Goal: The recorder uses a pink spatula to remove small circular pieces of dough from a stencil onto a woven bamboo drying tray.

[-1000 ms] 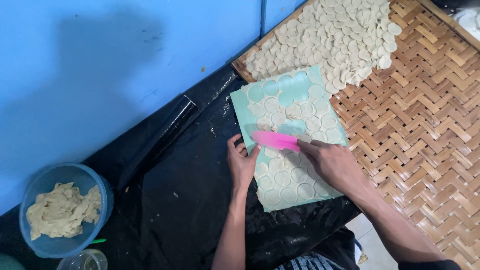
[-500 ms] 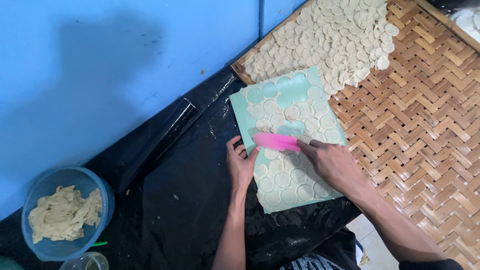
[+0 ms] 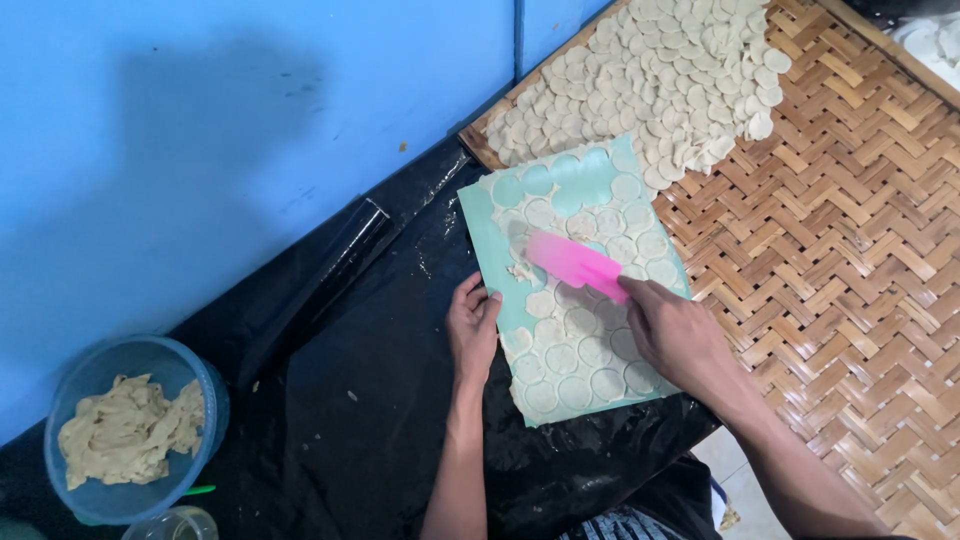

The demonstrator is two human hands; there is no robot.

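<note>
Pressing the teal board [image 3: 490, 215] flat at its left edge, the left hand [image 3: 473, 325] was spread. The pink scraper [image 3: 575, 263], gripped by the right hand [image 3: 680, 335], was angled up-left across dough rounds [image 3: 580, 360].

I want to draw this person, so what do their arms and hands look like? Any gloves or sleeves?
No gloves and no sleeves show. The left hand and the right hand are bare, and both forearms are bare right down to the bottom edge of the picture. I see no watch, ring or bracelet. The fingers are uncovered too.
</note>
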